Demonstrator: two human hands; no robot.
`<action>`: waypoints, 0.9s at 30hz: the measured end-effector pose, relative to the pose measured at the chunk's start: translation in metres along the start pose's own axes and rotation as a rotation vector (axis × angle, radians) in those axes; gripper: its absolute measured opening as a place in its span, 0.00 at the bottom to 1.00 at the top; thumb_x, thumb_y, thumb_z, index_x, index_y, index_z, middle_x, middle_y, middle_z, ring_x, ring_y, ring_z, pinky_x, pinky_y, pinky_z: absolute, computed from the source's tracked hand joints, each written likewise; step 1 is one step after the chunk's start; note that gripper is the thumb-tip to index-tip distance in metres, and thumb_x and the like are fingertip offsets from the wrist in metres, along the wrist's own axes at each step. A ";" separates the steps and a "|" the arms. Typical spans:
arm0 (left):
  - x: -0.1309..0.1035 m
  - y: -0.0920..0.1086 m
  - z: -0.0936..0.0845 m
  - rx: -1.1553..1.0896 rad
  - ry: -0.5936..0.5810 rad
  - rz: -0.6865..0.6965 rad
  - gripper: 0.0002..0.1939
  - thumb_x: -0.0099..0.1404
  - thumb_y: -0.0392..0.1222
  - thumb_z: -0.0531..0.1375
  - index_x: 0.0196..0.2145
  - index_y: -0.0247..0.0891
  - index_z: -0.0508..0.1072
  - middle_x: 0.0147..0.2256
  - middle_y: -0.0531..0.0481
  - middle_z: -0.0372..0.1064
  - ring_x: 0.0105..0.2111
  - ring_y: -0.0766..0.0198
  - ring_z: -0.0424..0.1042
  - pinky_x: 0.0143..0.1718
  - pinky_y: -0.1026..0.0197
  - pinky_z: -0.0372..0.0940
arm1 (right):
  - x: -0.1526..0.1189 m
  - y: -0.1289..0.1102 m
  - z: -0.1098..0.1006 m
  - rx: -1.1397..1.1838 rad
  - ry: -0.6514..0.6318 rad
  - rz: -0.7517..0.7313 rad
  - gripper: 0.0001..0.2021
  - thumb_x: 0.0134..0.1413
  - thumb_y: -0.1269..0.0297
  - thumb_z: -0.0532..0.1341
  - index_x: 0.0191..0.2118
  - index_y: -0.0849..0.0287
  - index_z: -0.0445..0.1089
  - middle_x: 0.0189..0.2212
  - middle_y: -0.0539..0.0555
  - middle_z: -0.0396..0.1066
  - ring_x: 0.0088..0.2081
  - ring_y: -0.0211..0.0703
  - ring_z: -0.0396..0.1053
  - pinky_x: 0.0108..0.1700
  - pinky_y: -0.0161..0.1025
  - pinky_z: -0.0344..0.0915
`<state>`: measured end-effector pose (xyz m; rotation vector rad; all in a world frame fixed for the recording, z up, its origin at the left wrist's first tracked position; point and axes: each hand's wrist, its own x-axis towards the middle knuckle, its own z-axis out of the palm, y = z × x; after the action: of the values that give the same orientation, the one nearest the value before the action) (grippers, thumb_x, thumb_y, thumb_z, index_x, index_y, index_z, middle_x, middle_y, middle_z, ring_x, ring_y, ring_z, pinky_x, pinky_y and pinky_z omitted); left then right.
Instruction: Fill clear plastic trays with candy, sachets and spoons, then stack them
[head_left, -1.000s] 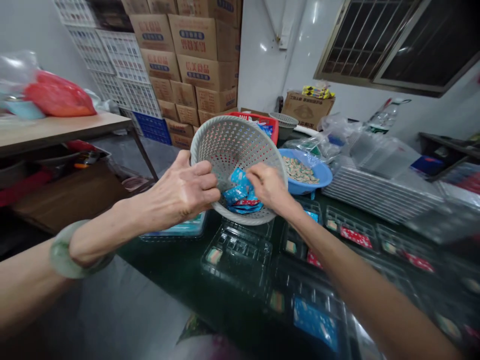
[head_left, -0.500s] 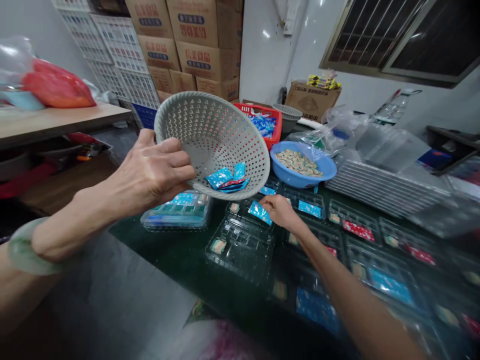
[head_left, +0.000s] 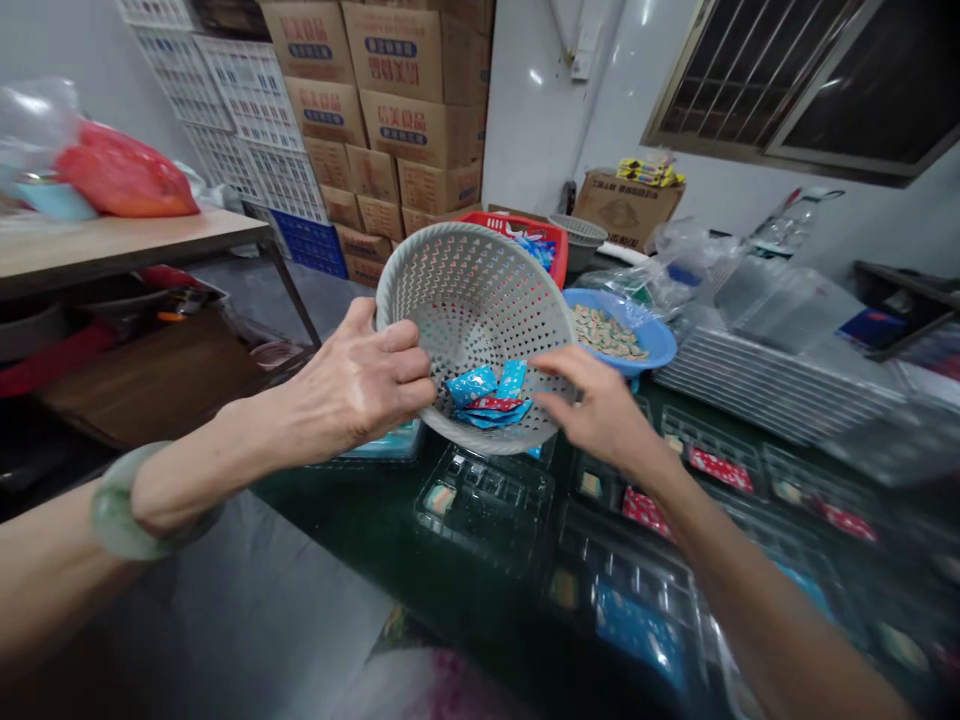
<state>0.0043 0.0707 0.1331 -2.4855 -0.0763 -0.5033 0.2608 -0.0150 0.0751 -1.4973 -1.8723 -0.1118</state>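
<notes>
My left hand [head_left: 367,375] grips the rim of a grey plastic basket [head_left: 480,270], which is tilted so its inside faces me. Several blue packets [head_left: 474,385] and a red packet [head_left: 491,404] lie at the bottom of it. At the basket's right side, my right hand [head_left: 592,400] reaches in with thumb and fingers apart, close to an upright blue packet [head_left: 513,379]. Nothing shows between those fingers. Below the basket, a clear plastic tray [head_left: 487,510] holds one pale wrapped piece [head_left: 439,498] in a corner.
More clear trays with a red packet [head_left: 720,468] or a blue packet [head_left: 641,630] cover the dark green table [head_left: 337,510]. Behind stand a blue basin [head_left: 660,345] of small pieces, a red basket [head_left: 559,255] and stacked clear trays [head_left: 772,380]. Cartons [head_left: 420,125] rise at the back.
My left hand has brought the basket right and lower. My right hand has let go of a blue packet over a tray and moved up to the basket.
</notes>
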 end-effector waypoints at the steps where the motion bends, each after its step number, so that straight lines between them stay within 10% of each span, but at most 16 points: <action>1: 0.002 0.002 0.000 -0.001 0.002 0.012 0.13 0.63 0.35 0.50 0.21 0.38 0.61 0.20 0.53 0.56 0.26 0.62 0.56 0.30 0.55 0.45 | 0.003 -0.007 -0.001 -0.027 -0.167 -0.058 0.16 0.46 0.72 0.57 0.44 0.55 0.68 0.41 0.55 0.68 0.44 0.45 0.63 0.45 0.42 0.60; 6: 0.007 0.007 -0.007 0.012 0.014 0.074 0.13 0.64 0.34 0.49 0.21 0.38 0.61 0.20 0.53 0.56 0.26 0.62 0.57 0.30 0.54 0.46 | 0.012 -0.010 0.012 0.001 -0.522 -0.070 0.15 0.49 0.74 0.53 0.40 0.53 0.71 0.37 0.51 0.72 0.39 0.41 0.66 0.41 0.37 0.59; 15: 0.006 0.006 -0.004 0.030 -0.003 0.063 0.14 0.64 0.36 0.50 0.21 0.38 0.59 0.20 0.52 0.57 0.27 0.62 0.57 0.29 0.54 0.45 | 0.010 0.001 0.027 0.151 -0.306 0.111 0.08 0.48 0.63 0.60 0.25 0.62 0.70 0.20 0.48 0.66 0.24 0.34 0.61 0.26 0.31 0.52; 27: 0.010 0.007 -0.006 0.030 -0.026 0.067 0.17 0.66 0.41 0.45 0.21 0.38 0.61 0.20 0.53 0.56 0.27 0.61 0.58 0.30 0.54 0.49 | 0.005 -0.006 0.009 0.455 -0.533 0.114 0.07 0.48 0.69 0.58 0.27 0.64 0.73 0.21 0.48 0.67 0.25 0.33 0.61 0.28 0.31 0.55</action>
<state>0.0125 0.0606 0.1373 -2.4564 -0.0104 -0.4382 0.2511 -0.0082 0.0733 -1.3833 -2.0188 0.7855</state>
